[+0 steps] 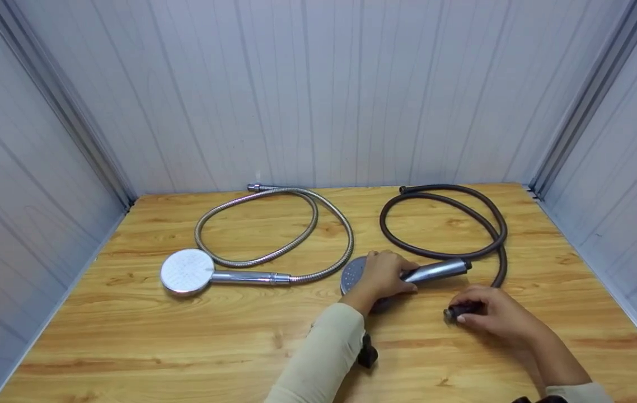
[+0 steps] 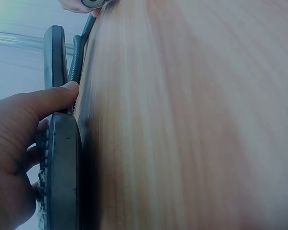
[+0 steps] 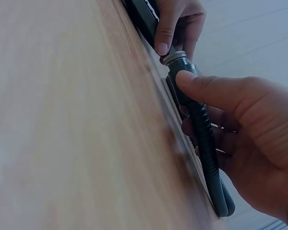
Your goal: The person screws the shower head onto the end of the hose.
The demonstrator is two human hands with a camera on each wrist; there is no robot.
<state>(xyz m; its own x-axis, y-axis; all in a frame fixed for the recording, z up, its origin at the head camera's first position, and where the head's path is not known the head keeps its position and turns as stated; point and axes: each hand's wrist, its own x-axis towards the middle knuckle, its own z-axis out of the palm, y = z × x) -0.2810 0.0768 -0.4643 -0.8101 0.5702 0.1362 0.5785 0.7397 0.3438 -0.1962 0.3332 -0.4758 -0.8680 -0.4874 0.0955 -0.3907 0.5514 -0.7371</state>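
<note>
My left hand (image 1: 385, 274) grips a dark grey and silver shower head (image 1: 435, 271) around its neck. The round spray face (image 1: 354, 273) is partly covered by that hand, while the handle points right. In the left wrist view, the thumb (image 2: 57, 99) lies across the neck, and the shower head is low over the table. My right hand (image 1: 495, 314) pinches the end connector (image 3: 181, 72) of a dark shower hose (image 1: 502, 272) between thumb and fingers. That connector is apart from the handle's end in the head view.
On the left lies a chrome shower head (image 1: 187, 272) joined to a coiled metal hose (image 1: 351, 240). The dark hose loops behind my hands, its other end (image 1: 403, 190) near the back edge. White panel walls (image 1: 329, 95) enclose the wooden table (image 1: 184, 347) at back and sides.
</note>
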